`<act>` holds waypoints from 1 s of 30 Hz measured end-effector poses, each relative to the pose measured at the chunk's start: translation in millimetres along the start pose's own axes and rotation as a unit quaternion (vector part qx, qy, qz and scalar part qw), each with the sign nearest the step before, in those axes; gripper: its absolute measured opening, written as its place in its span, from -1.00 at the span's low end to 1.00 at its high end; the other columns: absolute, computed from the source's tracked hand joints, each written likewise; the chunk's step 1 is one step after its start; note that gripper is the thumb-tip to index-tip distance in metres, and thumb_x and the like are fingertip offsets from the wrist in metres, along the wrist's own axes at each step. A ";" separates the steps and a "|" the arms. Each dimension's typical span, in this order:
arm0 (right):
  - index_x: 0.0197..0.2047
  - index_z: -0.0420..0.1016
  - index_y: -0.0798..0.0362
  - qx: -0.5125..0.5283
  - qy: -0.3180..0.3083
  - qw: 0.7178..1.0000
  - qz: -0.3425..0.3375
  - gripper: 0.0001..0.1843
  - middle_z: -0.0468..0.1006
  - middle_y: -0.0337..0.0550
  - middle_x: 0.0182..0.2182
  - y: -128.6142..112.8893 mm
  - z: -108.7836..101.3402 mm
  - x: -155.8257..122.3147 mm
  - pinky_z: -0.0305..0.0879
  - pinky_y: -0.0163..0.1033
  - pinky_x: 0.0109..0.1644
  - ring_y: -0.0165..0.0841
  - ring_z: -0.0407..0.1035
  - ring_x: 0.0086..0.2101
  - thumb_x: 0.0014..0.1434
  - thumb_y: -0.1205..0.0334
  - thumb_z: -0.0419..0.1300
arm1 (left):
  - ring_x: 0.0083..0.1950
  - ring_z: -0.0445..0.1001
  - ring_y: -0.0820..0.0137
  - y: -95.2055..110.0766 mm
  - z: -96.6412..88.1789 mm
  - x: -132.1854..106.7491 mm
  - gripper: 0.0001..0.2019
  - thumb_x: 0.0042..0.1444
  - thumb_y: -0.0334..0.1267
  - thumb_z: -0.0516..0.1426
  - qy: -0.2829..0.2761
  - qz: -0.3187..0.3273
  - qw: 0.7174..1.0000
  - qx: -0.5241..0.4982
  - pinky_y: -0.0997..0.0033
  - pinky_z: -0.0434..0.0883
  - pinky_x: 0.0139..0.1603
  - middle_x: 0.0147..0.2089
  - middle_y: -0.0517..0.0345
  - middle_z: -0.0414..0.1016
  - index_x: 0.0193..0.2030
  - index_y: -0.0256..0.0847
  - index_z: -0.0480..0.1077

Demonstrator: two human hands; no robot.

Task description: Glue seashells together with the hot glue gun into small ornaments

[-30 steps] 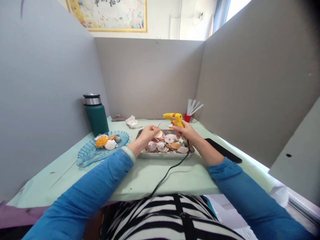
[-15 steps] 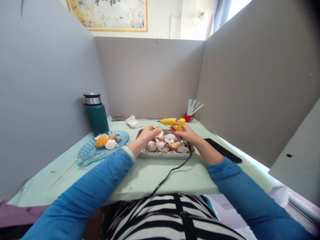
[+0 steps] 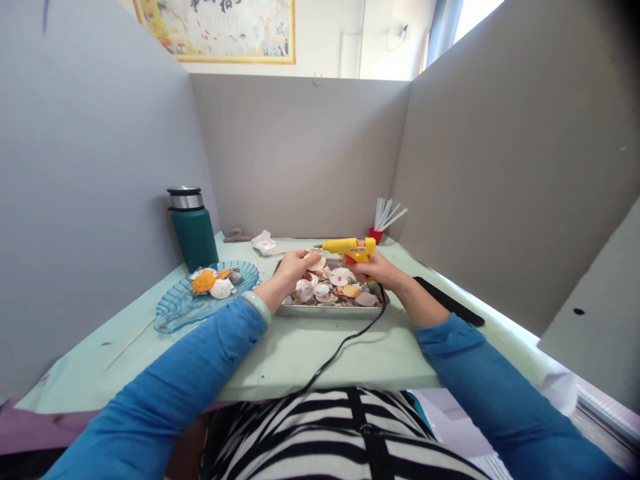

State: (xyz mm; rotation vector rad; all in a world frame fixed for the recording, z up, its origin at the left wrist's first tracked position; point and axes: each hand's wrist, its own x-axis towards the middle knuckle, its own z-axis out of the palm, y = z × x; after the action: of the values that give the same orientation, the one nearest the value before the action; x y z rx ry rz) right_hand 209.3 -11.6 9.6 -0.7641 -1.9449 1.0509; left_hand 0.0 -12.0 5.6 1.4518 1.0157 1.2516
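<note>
My left hand [image 3: 295, 268] is closed on a pale seashell [image 3: 318, 262], held above the near-left part of a metal tray. In my right hand [image 3: 373, 268] is a yellow glue gun [image 3: 349, 247], its nozzle pointing left, close to the shell. Whether the nozzle touches the shell I cannot tell. Beneath both hands the metal tray [image 3: 330, 311] holds many shells, white, pinkish and orange. A black cord [image 3: 345, 341] runs from the glue gun's handle over the table's front edge.
At left, a blue glass dish [image 3: 175, 310] carries orange and white shells. A green bottle [image 3: 194, 233] stands behind it. Crumpled white paper [image 3: 265, 243] lies farther back. Glue sticks [image 3: 385, 215] stand in a red cup [image 3: 375, 235]. A black flat object [image 3: 447, 300] lies right. Grey partitions [image 3: 305, 153] enclose the table.
The glue gun has shifted slightly right with my right hand. The shell in my left hand is tilted differently, with more of its face showing.
</note>
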 end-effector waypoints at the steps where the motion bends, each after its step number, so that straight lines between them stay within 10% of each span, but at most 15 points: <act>1: -0.30 0.27 0.08 -0.002 -0.001 1.000 0.001 -0.77 0.15 -0.40 -0.68 0.8 -0.5 0.1 -0.02 -0.39 -0.60 -0.57 0.02 -0.66 -0.13 0.31 0.07 | -0.52 0.45 0.48 -0.2 -0.2 0.3 -0.73 -0.10 -0.17 0.20 0.001 0.001 1.000 -0.001 0.61 0.20 -0.65 -0.39 0.05 0.44 -0.34 -0.35 0.35; 30: -0.30 0.35 0.11 -0.067 0.035 0.997 0.024 -0.76 0.23 -0.34 -0.65 5.7 0.1 3.8 0.06 -0.41 -0.60 -0.56 0.08 -0.65 -0.13 0.31 0.09 | -0.53 0.43 0.46 0.6 0.0 1.7 -0.77 -0.08 -0.22 0.20 0.029 -0.010 0.999 -0.025 0.58 0.26 -0.65 -0.39 0.02 0.43 -0.36 -0.38 0.36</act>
State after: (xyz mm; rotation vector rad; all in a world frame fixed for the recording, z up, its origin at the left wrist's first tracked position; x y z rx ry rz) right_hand 208.0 -5.9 5.9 -0.9123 -1.9607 0.9168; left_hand 0.3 -10.5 6.6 1.3722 1.0277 1.3022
